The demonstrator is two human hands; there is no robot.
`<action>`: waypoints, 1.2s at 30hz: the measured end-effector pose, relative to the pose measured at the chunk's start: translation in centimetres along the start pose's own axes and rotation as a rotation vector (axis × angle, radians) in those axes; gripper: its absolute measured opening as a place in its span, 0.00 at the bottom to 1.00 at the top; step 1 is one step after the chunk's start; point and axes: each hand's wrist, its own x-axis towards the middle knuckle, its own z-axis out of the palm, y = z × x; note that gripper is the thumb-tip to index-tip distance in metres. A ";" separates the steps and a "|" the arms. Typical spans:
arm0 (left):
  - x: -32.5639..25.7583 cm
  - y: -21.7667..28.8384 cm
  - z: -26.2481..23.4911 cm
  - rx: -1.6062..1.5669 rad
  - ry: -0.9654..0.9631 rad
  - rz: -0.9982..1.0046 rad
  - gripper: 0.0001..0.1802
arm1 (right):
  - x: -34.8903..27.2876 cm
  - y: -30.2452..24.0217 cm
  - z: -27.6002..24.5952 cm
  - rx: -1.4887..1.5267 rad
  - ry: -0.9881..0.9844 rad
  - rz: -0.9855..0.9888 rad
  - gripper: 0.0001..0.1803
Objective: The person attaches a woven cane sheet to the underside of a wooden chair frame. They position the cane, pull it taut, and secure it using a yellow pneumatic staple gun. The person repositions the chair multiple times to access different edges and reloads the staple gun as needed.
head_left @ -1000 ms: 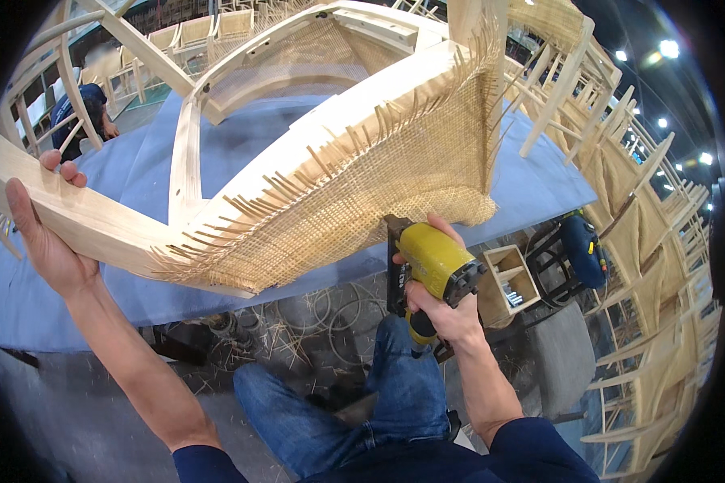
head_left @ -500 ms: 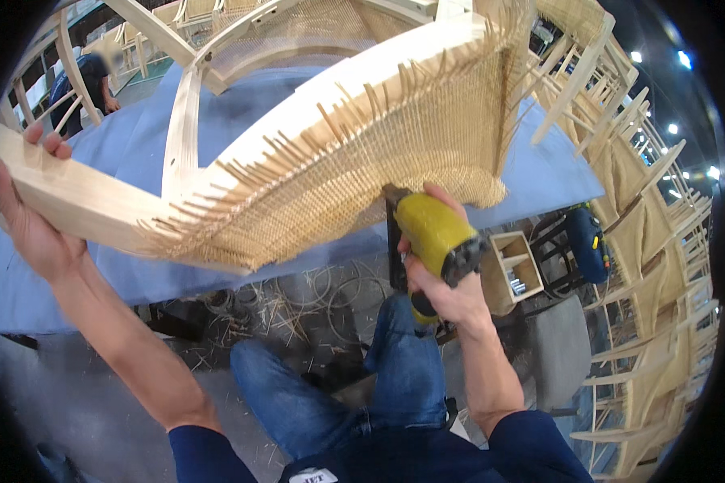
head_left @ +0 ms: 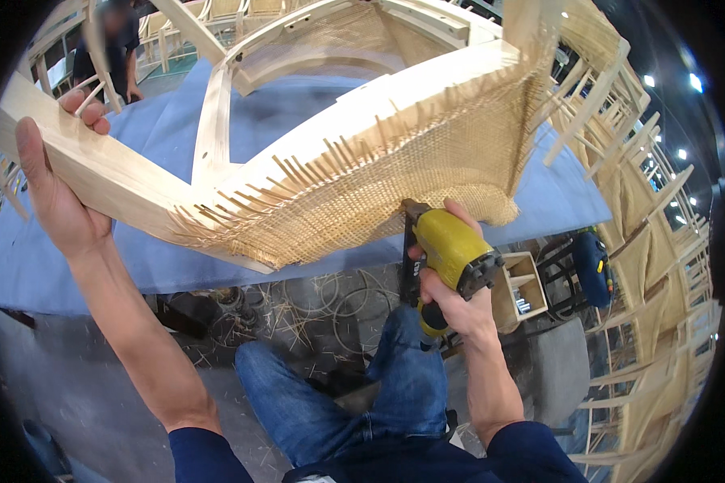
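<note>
A pale wooden chair frame lies tilted on a blue-covered table. Woven cane webbing spans its curved side, with loose strand ends sticking out along the rail. My left hand is wrapped round a leg of the frame at the left. In my right hand is a yellow and black staple gun, gripped by its handle. Its nose is at the lower part of the webbing; whether it touches cannot be made out.
A small wooden box with compartments stands right of my knee. Cane scraps and coils litter the floor. Stacked chair frames line the right side. At the far left a person stands behind the table.
The chair frame, both hands and the staple gun appear slightly farther right and lower. The surroundings shift too, so part of this is my head turning. Both grips stay the same.
</note>
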 end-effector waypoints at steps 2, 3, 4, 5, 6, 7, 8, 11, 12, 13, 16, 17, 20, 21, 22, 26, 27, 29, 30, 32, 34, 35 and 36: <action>0.2 0.4 0.3 0.029 0.088 0.001 0.34 | 0.2 0.1 0.0 -0.043 -0.008 -0.024 0.47; 0.2 0.5 0.3 0.045 0.132 0.001 0.34 | 0.3 0.2 0.0 -0.063 -0.013 -0.036 0.47; 0.4 0.8 0.0 0.017 0.093 -0.007 0.33 | 0.3 0.0 0.2 -0.049 -0.017 -0.035 0.47; 0.4 0.9 -0.7 -0.009 0.055 -0.015 0.33 | 0.2 0.0 0.5 -0.033 -0.023 -0.035 0.47; 0.4 1.0 -1.1 -0.033 0.017 -0.022 0.33 | 0.1 0.1 0.8 -0.016 -0.031 -0.036 0.47; 0.5 -0.3 -0.5 -0.080 0.036 -0.021 0.33 | -0.4 0.5 0.4 -0.043 0.004 -0.058 0.48; 0.5 -0.5 0.1 -0.093 0.061 -0.010 0.33 | -0.6 1.0 0.4 -0.046 0.017 -0.082 0.48; 0.3 -0.1 0.6 -0.081 0.074 0.022 0.34 | -1.1 0.6 0.5 0.001 0.010 -0.025 0.48; 0.3 0.0 0.6 -0.070 0.068 0.031 0.35 | -1.1 0.6 0.5 0.004 0.002 -0.036 0.48; 0.3 0.1 0.5 -0.060 0.064 0.037 0.35 | -1.1 0.6 0.4 0.004 -0.002 -0.044 0.48; 0.3 0.1 0.4 -0.039 0.066 0.051 0.36 | -0.9 0.4 0.4 0.001 -0.013 -0.060 0.47; 0.3 0.2 0.7 -0.038 0.074 0.055 0.36 | -0.8 0.4 0.4 -0.001 -0.017 -0.063 0.47; 0.3 0.1 0.5 -0.055 0.067 0.036 0.35 | -0.5 1.4 -0.2 -0.068 -0.024 -0.143 0.46; 0.3 0.1 0.3 -0.064 0.059 0.025 0.35 | -0.5 1.4 -0.2 -0.072 -0.021 -0.147 0.46; 0.3 0.1 0.5 -0.062 0.071 0.042 0.35 | -0.6 0.8 0.2 -0.049 -0.011 -0.117 0.45; 0.2 0.2 0.6 -0.029 0.095 0.073 0.35 | -0.5 1.0 0.0 -0.056 0.005 -0.116 0.44; 0.2 0.2 0.5 -0.015 0.094 0.072 0.35 | -0.4 1.1 -0.1 -0.061 0.005 -0.122 0.44; 0.2 0.0 0.6 -0.014 0.087 0.075 0.36 | -0.2 1.2 -0.1 -0.060 0.007 -0.125 0.45; 0.2 -0.2 0.7 -0.015 0.084 0.077 0.36 | -0.1 1.3 -0.2 -0.061 0.009 -0.127 0.45; 0.2 -0.1 0.7 0.001 0.092 0.081 0.37 | 0.2 1.5 -0.2 -0.063 0.014 -0.150 0.45; 0.2 -0.1 0.5 0.007 0.093 0.078 0.37 | 0.5 1.9 -0.3 -0.077 0.020 -0.196 0.45; 0.2 -0.1 0.2 0.006 0.090 0.073 0.37 | 0.5 2.1 -0.2 -0.074 0.021 -0.215 0.45; 0.2 -0.1 0.1 0.005 0.086 0.067 0.37 | 0.5 2.3 -0.3 -0.071 0.023 -0.233 0.45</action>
